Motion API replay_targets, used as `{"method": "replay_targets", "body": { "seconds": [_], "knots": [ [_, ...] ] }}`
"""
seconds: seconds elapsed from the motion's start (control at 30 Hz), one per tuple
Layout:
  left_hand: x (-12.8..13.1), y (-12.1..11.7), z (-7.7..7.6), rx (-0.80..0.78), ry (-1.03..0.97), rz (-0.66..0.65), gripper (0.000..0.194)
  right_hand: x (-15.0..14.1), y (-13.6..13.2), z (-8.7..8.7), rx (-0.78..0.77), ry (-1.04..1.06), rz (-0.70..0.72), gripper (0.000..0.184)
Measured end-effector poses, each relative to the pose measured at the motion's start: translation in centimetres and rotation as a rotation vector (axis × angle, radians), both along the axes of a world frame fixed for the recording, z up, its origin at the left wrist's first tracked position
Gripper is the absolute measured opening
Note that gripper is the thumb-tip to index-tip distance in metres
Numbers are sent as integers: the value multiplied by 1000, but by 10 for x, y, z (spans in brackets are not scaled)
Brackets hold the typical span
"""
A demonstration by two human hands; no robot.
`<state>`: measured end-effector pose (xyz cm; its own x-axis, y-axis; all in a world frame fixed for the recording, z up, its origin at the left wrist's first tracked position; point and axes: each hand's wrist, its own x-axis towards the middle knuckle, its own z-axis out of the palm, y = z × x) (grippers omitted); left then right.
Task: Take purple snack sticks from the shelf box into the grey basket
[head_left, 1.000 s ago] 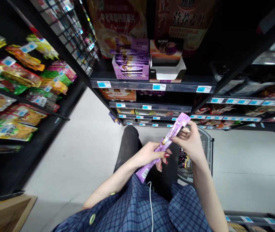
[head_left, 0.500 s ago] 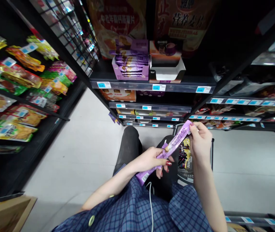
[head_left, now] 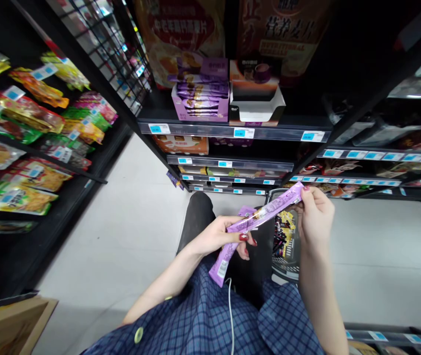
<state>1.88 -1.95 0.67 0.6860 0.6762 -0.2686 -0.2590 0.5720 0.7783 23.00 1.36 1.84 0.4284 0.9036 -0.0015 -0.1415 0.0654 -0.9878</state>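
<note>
While the left hand [head_left: 220, 235] is closed around the near-middle of a long purple snack stick [head_left: 254, 223], the right hand [head_left: 316, 214] pinches its far end between fingertips, holding it level above a basket [head_left: 286, 236] of goods. Handling appears under way; a second purple packet seems to lie behind it. Purple boxes [head_left: 201, 96] stand far on the shelf [head_left: 232, 132].

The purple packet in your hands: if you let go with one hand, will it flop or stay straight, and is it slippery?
The purple packet is long and thin and already bends past the left hand, so it would probably droop. The right hand pinches only its end, so it seems light. Its glossy wrapper looks somewhat slippery.
</note>
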Motion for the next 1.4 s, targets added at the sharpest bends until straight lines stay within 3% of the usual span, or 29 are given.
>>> {"method": "replay_targets", "body": {
  "seconds": [0.2, 0.3, 0.4, 0.53, 0.7, 1.13, 1.4],
  "knots": [
    [-11, 3, -6, 30, -47, -89, 31, -1, -2, -3, -49, 47, 24, 16],
    [-13, 3, -8, -17, -103, -66, 42, -1, -2, -3, -38, 29, 23, 11],
    [-13, 3, -10, 7, -80, 90, 54, 3, -4, -4, -9, -24, 24, 22],
    [-11, 5, -14, 209, 99, 339, 44, 10, -9, -6, -8, -39, 141, 23],
    [-12, 7, -16, 358, 289, 478, 38, 20, -22, -9, 19, -72, 251, 36],
    [-16, 4, -5, 368, 304, 453, 37, 25, -34, -8, 67, -43, 307, 40],
    [-15, 4, -9, 391, 291, 469, 33, 21, -37, -13, 49, -10, 245, 39]
  ]
}}
